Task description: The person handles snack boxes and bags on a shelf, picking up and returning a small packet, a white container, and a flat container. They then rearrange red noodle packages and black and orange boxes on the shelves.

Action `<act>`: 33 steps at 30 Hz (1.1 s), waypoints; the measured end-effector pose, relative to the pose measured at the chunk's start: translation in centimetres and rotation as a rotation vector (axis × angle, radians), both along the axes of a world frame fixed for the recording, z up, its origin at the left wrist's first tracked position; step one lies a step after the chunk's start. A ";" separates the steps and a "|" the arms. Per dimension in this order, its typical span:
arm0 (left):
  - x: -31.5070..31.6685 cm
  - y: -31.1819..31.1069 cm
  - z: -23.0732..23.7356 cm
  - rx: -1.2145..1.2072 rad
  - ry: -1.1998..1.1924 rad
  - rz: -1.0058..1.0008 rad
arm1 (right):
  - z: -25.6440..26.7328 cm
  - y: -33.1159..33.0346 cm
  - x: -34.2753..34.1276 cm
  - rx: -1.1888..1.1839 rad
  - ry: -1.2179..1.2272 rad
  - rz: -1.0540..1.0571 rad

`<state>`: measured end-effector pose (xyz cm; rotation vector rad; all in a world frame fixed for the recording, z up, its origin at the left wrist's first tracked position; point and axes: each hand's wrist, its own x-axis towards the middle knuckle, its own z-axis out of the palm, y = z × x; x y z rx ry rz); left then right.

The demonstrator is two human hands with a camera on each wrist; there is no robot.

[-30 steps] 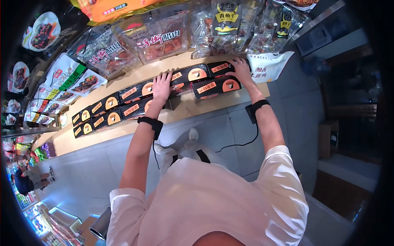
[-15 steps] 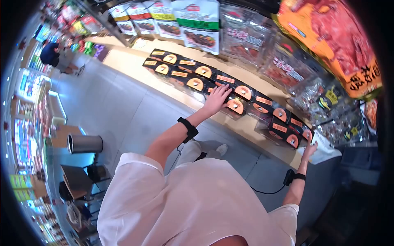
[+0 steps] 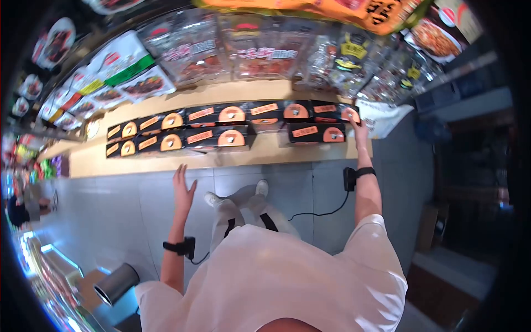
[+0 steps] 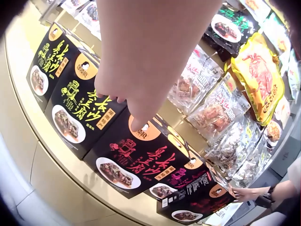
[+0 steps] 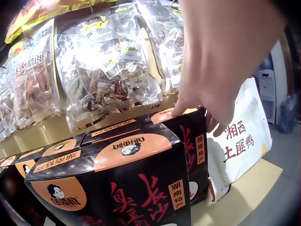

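Black boxes with orange half-round labels stand in two rows on the wooden shelf. My left hand (image 3: 183, 191) is off the front boxes (image 3: 217, 138), in front of the shelf edge, fingers spread and holding nothing. In the left wrist view that hand (image 4: 127, 101) overlaps the box fronts (image 4: 124, 162). My right hand (image 3: 359, 130) touches the right end of the back-row box (image 3: 332, 112). In the right wrist view its thumb rests on that box's (image 5: 195, 141) top edge, while its fingers hang past the end. A front box (image 5: 117, 179) stands just before it.
Clear bags of packed meat (image 3: 265, 52) and silvery snack bags (image 3: 345, 61) line the shelf back. A white pouch (image 5: 240, 136) leans by the right end. White pouches (image 3: 130, 69) stand at left. Grey tiled floor (image 3: 276, 188) and a bin (image 3: 117, 284) lie below.
My left hand has come off the front-row box and back past the shelf edge. My right hand has shifted from the back box's top to its right end. The head view swung left and back.
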<state>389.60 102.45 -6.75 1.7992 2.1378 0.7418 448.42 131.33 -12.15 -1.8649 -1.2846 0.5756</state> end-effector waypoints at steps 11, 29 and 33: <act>1.5 6.6 3.8 0.033 0.015 -0.042 | 1.8 -1.1 -2.0 -0.008 -0.101 0.005; 6.5 14.5 1.6 -0.113 0.345 -0.444 | 2.4 -1.1 -8.0 -0.088 -0.182 -0.008; 5.5 14.8 1.0 -0.114 0.412 -0.401 | 4.0 -1.4 -9.8 -0.182 -0.319 0.083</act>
